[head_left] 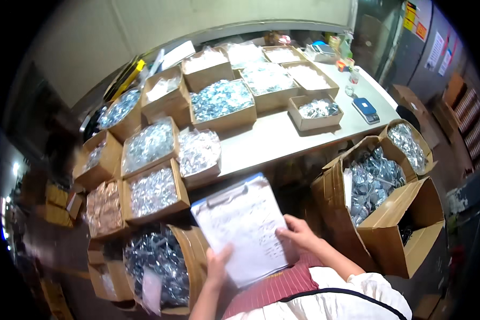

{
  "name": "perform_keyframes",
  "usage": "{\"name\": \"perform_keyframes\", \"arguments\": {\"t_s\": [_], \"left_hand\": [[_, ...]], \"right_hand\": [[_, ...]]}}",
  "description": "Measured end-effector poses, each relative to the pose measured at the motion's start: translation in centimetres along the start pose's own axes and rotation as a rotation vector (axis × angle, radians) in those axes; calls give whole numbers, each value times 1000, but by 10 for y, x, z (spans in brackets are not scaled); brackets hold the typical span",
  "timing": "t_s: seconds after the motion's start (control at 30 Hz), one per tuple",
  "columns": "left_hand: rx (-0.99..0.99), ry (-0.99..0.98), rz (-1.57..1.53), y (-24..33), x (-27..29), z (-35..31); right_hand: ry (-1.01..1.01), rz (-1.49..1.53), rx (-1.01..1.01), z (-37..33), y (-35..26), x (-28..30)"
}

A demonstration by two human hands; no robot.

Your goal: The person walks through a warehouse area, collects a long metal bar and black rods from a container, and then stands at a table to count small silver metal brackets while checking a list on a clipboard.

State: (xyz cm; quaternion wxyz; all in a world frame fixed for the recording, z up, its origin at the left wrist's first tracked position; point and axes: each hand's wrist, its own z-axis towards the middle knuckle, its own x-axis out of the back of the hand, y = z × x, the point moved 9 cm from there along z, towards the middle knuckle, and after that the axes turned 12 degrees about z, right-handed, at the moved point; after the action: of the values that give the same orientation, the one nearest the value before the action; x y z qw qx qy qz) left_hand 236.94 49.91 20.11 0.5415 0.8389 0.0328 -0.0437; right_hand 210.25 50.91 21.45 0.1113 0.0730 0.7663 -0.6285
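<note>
A clipboard (242, 213) with handwritten white sheets is held in front of my body, tilted, its metal clip at the far end. My left hand (217, 265) grips its left edge, thumb lying on the paper. On the right edge, my right hand (298, 233) holds it the same way, thumb on top and fingers beneath, mostly hidden. Beyond the clipboard lies the white table (250, 143), bearing cardboard boxes of small bagged parts. Nearest the clipboard's far left corner stands an open box (199, 154) of clear packets.
Large cartons of dark bagged parts stand at lower left (160, 266) and right (376, 181). A digital scale (366, 110) sits by the table's right edge, near a small box (316, 113) of silvery packets. Several more boxes are stacked along the table's left end.
</note>
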Motion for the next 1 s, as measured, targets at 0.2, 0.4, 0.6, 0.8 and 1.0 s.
{"name": "perform_keyframes", "arguments": {"t_s": [0.2,0.4,0.6,0.8,1.0], "left_hand": [[-212,-211,260,60,-70,149],[-398,-222,660,73,-131,248],[-451,-107,1114,36,-164,334],[-586,-202,1164,47,-250,376],[-590,-418,1225,58,-266,409]], "right_hand": [[444,443,77,98,-34,92],[588,243,202,212,-44,201],[704,-229,44,301,-21,268],[713,-796,-67,325,-61,303],[790,-982,-258,328,-108,311]]}}
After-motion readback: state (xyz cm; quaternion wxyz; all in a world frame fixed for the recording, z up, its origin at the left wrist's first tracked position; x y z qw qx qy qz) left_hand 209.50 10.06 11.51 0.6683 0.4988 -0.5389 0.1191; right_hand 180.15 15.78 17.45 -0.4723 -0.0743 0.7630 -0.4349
